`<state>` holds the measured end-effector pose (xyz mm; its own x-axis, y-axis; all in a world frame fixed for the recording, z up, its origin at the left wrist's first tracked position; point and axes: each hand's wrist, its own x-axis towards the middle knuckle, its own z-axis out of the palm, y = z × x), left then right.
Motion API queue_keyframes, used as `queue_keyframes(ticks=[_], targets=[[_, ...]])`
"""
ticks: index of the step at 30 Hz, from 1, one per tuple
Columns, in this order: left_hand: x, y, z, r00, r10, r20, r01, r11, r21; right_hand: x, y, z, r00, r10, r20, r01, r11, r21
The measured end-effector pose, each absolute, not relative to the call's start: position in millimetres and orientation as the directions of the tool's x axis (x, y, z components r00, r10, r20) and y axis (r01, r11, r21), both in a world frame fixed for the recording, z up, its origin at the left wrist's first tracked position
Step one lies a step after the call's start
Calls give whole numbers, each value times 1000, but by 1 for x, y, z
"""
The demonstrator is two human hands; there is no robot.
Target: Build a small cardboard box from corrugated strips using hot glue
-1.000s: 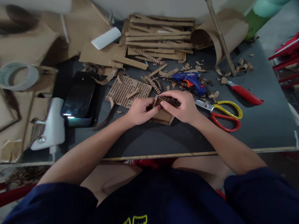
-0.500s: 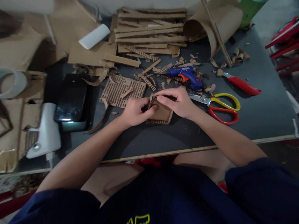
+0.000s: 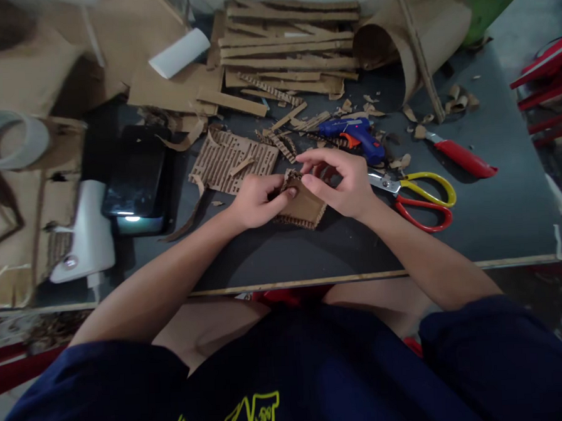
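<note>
A small cardboard piece (image 3: 309, 204) with a corrugated strip along its edges lies tilted just above or on the table, in front of me. My left hand (image 3: 260, 201) grips its left side, thumb on top and the other fingers partly hidden. At its upper right, my right hand (image 3: 339, 179) has its fingers apart and bent, with the thumb tip close to the strip's upper corner. Whether that thumb touches is hard to tell. Beyond my left hand lies a ribbed sheet of corrugated cardboard (image 3: 234, 159).
Scissors (image 3: 402, 188), a red-handled knife (image 3: 464, 157) and a blue glue gun (image 3: 357, 134) lie to the right. Cardboard strips (image 3: 291, 46) are stacked at the back, beside a cardboard roll (image 3: 422, 33). Leftward are a black device (image 3: 135, 180), a white device (image 3: 87, 236) and a tape roll (image 3: 11, 140).
My right hand's fingers have lifted and spread from the cardboard piece's upper corner. My left hand keeps its grip. The whole view has shifted slightly.
</note>
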<state>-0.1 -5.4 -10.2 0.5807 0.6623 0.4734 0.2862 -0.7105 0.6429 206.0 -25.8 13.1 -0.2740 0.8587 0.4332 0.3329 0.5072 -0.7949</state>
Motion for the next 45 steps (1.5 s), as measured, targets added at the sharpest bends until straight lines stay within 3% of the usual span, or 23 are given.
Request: queue_keyframes(ticks=[4,10,23,30,45], targets=[[-1,-4,-13,480,741,470,311,-644,699,206,-28,14,-239,817,525,409,575,-708],[1,-2,-15,313,827,468,326,-556,764,206,-29,11,-183,854,488,572,496,-654],[1,-1,-12,351,867,352,338,-468,816,214,-24,7,-308,764,567,663,600,-449],[0,1,-15,366,870,330,328,-452,829,215,-20,4,-316,798,513,681,567,-463],[-1,1,-14,424,825,374,379,-537,753,215,-19,-2,-345,719,603,695,628,-351]])
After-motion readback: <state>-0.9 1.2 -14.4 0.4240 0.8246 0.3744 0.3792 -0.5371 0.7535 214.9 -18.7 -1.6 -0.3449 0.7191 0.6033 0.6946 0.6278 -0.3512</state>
